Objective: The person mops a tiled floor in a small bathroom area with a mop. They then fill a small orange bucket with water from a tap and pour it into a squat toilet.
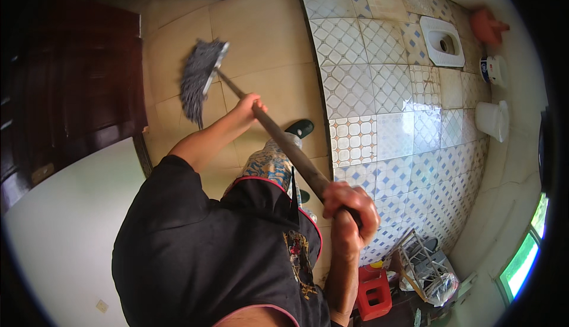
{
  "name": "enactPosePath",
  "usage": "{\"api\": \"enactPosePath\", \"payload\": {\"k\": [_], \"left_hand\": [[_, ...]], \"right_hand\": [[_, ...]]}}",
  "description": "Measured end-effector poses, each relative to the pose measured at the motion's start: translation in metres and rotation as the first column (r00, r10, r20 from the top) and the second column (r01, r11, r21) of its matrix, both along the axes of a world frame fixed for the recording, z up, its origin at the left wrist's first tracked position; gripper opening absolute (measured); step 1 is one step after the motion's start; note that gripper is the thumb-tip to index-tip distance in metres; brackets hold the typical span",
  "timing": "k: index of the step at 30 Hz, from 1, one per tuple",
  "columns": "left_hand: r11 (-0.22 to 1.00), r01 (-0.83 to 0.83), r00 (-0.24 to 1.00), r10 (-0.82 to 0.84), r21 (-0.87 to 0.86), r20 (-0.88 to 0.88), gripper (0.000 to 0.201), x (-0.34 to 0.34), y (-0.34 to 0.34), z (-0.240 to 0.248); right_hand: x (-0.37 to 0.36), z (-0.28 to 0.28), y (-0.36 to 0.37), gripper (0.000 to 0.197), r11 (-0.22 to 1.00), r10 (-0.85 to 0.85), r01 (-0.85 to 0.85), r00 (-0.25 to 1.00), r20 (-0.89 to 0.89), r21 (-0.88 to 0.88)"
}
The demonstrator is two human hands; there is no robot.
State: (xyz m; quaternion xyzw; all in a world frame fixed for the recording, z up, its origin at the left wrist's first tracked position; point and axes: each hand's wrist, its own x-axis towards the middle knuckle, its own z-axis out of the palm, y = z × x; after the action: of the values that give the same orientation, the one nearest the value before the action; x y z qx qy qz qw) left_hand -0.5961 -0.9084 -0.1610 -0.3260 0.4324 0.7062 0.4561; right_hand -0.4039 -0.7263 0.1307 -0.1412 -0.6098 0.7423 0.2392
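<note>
A mop with a long wooden handle (288,144) runs slantwise across my front. Its dark grey string head (198,78), fixed to a pale bar, lies spread on the beige tiled floor (261,30) ahead and to the left. Midway down the handle, my left hand (251,109) is wrapped round the wood. My right hand (352,213) grips the upper end, closer to my body, with its fingers closed over the tip. Below the handle shows a dark slipper (300,128) on one of my feet; the other foot is mostly hidden.
On the left stands a dark red-brown door (71,84). A dark strip borders the patterned tiles (379,90) to the right. There, a squat toilet (443,42), an orange container (488,26) and a white bin (492,119) sit along the wall. A red stool (373,294) and a metal rack (424,262) are at lower right.
</note>
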Motion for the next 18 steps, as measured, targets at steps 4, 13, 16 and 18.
{"api": "enactPosePath", "payload": {"k": [4,13,16,18], "left_hand": [[0.991,0.124,0.992,-0.121,0.058,-0.046,0.025,-0.035,0.086,0.016],[0.724,-0.359,0.913,0.141,0.589,0.383,0.022,-0.027,0.224,0.127],[0.727,-0.323,0.914,0.075,0.606,0.398,0.022,0.012,0.250,0.166],[0.784,-0.245,0.933,0.031,0.571,0.358,0.022,0.032,0.254,0.179]], "right_hand": [[-0.009,0.026,0.013,0.020,0.983,-0.110,0.122,0.990,-0.089,0.140],[-0.004,0.128,0.037,0.013,0.851,0.326,-0.199,0.926,-0.192,0.486],[0.042,0.149,0.048,0.009,0.883,0.243,-0.098,0.932,-0.269,0.458],[0.063,0.150,0.049,0.017,0.907,0.045,0.135,0.911,-0.411,0.399]]}}
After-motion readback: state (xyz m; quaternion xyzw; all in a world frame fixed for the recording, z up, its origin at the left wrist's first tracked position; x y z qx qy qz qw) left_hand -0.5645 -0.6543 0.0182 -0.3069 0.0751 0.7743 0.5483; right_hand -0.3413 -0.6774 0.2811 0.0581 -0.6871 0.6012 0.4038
